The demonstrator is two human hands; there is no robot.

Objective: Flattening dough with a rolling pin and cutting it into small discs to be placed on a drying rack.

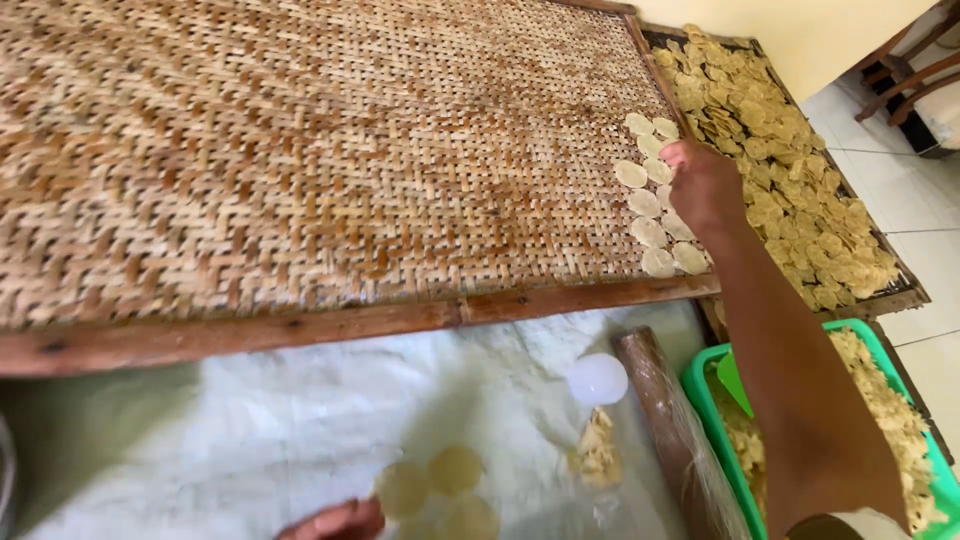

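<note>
My right hand [703,185] reaches over the right end of a large woven bamboo tray [300,150], fingers pinched on a pale round dough disc among several discs [650,215] laid in two short rows there. My left hand [335,522] shows only partly at the bottom edge, fingertips resting on the white cloth [250,430] next to three flat yellowish dough discs [440,485]. Whether it holds anything I cannot tell.
A wooden rolling pin [665,420] lies on the cloth beside a round white lid [597,379] and dough scraps [597,455]. A green basket [705,400] of dried chips stands at right. A second tray [890,300] with yellow chips lies behind; tiled floor beyond.
</note>
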